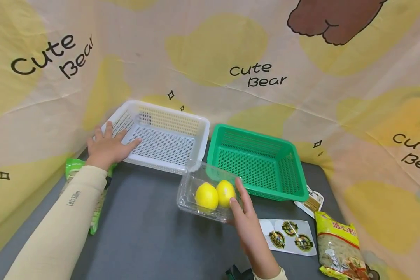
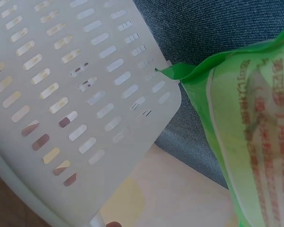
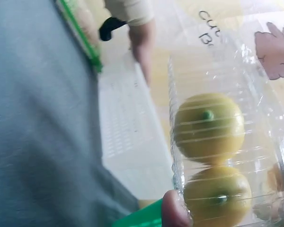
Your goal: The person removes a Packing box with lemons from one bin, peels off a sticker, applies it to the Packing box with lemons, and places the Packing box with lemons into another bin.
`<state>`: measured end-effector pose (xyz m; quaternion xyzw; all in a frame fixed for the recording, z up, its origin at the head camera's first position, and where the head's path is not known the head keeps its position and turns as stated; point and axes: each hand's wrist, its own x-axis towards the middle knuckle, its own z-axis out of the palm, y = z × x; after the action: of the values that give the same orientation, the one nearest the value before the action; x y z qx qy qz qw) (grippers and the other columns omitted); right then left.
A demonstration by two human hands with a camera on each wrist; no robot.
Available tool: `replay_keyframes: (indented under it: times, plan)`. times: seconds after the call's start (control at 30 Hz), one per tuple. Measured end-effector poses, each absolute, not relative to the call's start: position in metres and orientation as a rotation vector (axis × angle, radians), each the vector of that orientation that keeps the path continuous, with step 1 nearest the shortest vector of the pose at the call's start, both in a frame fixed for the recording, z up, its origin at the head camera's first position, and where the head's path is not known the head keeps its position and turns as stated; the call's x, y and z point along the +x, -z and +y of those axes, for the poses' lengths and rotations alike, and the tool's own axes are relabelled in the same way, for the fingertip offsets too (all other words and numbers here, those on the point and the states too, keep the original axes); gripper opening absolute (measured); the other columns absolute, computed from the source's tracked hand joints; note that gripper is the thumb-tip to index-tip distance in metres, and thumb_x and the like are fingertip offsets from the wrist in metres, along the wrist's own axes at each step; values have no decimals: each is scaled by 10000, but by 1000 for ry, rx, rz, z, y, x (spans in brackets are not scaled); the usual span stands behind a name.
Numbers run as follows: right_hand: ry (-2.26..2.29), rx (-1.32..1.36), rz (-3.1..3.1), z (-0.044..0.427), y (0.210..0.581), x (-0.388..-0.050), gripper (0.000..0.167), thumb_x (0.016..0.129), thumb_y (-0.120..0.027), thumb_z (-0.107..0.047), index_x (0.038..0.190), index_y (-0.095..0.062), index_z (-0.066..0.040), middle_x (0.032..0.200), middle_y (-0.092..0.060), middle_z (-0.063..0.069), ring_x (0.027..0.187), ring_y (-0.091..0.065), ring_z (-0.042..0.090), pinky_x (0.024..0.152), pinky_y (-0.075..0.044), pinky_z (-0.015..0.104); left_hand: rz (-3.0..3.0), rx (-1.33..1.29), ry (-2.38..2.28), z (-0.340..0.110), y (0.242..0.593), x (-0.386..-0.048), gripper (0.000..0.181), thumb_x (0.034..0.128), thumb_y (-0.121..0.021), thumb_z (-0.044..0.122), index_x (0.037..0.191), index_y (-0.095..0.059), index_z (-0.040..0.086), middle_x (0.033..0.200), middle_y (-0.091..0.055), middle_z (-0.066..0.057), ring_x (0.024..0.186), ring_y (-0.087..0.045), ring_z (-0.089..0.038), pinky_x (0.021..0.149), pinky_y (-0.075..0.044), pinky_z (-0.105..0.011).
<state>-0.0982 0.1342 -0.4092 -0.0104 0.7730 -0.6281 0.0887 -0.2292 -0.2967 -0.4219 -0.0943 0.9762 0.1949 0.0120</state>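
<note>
In the head view my right hand (image 1: 250, 227) grips the right end of a clear plastic box (image 1: 189, 194) with two yellow lemons (image 1: 207, 196) inside. The box is tilted and held up in front of the baskets. My left hand (image 1: 108, 147) rests with spread fingers on the left rim of the white basket (image 1: 161, 168). In the right wrist view a thumb (image 3: 174, 210) presses the edge of the box, beside the lemons (image 3: 209, 127). The left wrist view shows the basket's slotted wall (image 2: 92, 94) close up.
A green basket (image 1: 259, 190) stands right of the white one. A green package (image 1: 98, 210) lies under my left forearm. At the right are a sticker sheet (image 1: 290, 236), a small packet (image 1: 312, 202) and a yellow-topped bag (image 1: 339, 245). Printed cloth (image 1: 203, 50) hangs behind.
</note>
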Motion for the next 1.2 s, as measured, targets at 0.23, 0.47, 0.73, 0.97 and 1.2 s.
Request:
replay_keyframes:
  times: [0.23, 0.47, 0.73, 0.97, 1.2]
  plan:
    - [1857, 3, 2374, 132, 440, -76, 576, 1121, -487, -133, 1673, -348, -220, 1747, -227, -9, 1618, -72, 334, 1217, -129, 703, 3048, -288, -596, -296, 421, -229, 1085, 939, -314, 878, 1656, -310, 64, 1697, 134, -334, 1498, 147, -658, 1102, 7, -841]
    - [1835, 83, 2447, 124, 468, -71, 574, 1101, -579, -197, 1648, -404, -185, 1711, -299, 102, 1596, -153, 397, 1216, -159, 693, 3052, -292, -594, -299, 423, -230, 1108, 924, -298, 896, 1658, -309, 67, 1698, 151, -324, 1497, 150, -657, 1097, 12, -844]
    - [1872, 61, 2511, 118, 488, -75, 602, 1055, -662, -201, 1616, -456, -133, 1667, -346, 180, 1556, -264, 417, 1214, -236, 650, 3051, -291, -579, -300, 425, -230, 1108, 923, -286, 901, 1660, -309, 74, 1699, 139, -329, 1497, 126, -663, 1089, -12, -844]
    - [1799, -30, 2623, 111, 492, -79, 593, 1034, -684, -214, 1593, -496, -161, 1618, -401, 171, 1506, -354, 402, 1180, -307, 633, 3052, -286, -580, -300, 423, -229, 1109, 924, -285, 903, 1657, -318, 71, 1700, 127, -333, 1499, 119, -663, 1095, -10, -840]
    - [1712, -82, 2734, 107, 493, -77, 591, 1014, -709, -246, 1575, -528, -197, 1592, -436, 169, 1462, -423, 416, 1144, -359, 656, 3050, -291, -579, -297, 421, -229, 1099, 930, -293, 894, 1657, -316, 70, 1699, 123, -336, 1499, 108, -664, 1101, -10, -834]
